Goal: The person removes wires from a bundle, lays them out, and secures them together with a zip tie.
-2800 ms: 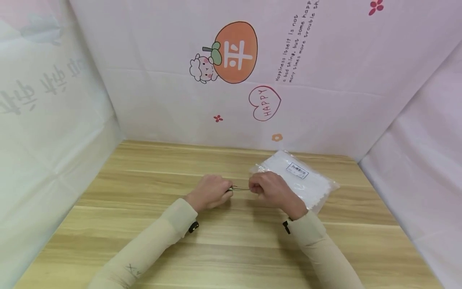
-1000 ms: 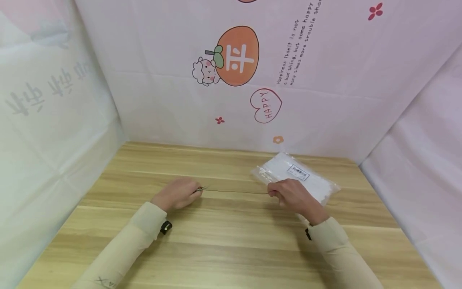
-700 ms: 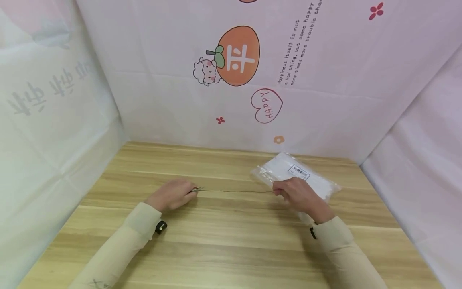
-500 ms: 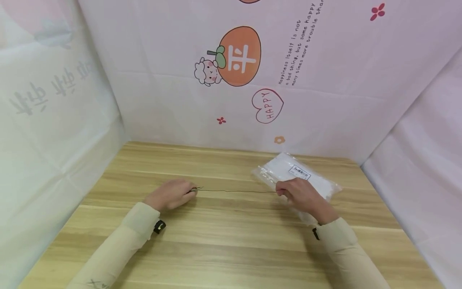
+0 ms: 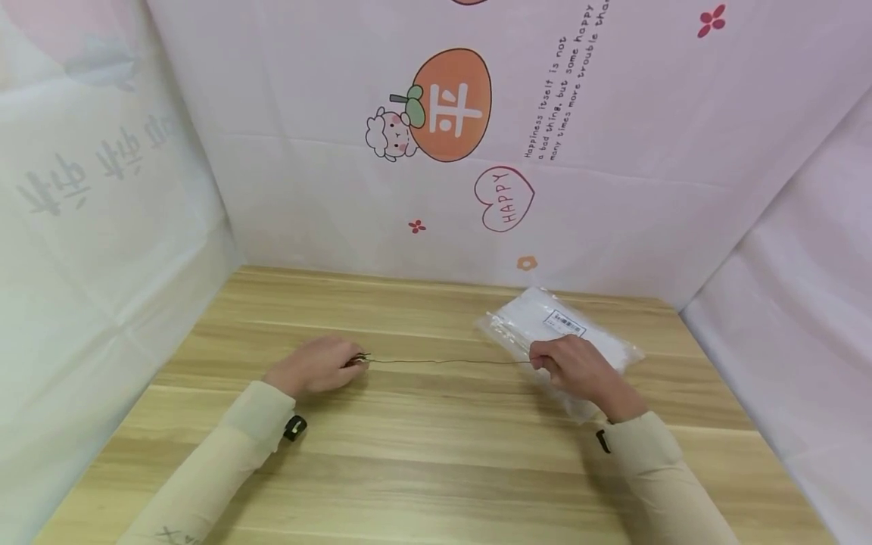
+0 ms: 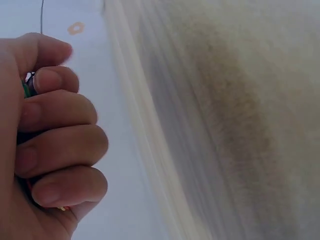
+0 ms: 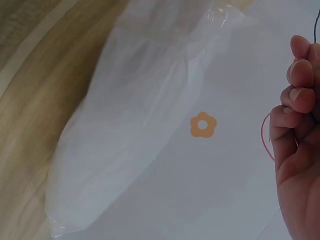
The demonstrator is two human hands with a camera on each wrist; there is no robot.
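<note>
Your left hand [image 5: 316, 367] is gripping a bundle [image 5: 359, 357], your right hand [image 5: 575, 369] pinching a thin strand [image 5: 409, 361], likely handling light, pliable and fragile, wanting pinching near its ends.

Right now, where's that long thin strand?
In the head view, the thin strand runs across the middle, over the wooden table, between the left hand and the right hand, which partly covers the plastic packet.
</note>
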